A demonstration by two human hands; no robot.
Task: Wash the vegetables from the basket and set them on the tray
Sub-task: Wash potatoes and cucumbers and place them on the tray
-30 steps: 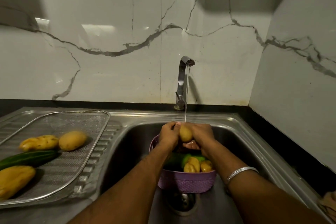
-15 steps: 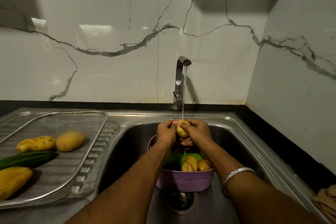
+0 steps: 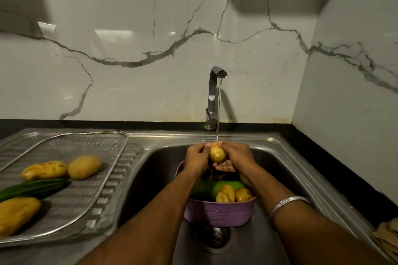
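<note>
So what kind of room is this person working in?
Most likely a home kitchen: a stainless steel sink with a running tap, marble-look wall tiles, and both hands rinsing a potato over a purple basket.

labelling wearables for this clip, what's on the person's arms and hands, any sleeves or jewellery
Both forearms are bare, with no sleeves in view. The right wrist carries a flat silver bangle. The left hand and right hand wear no gloves; rings cannot be made out.
</note>
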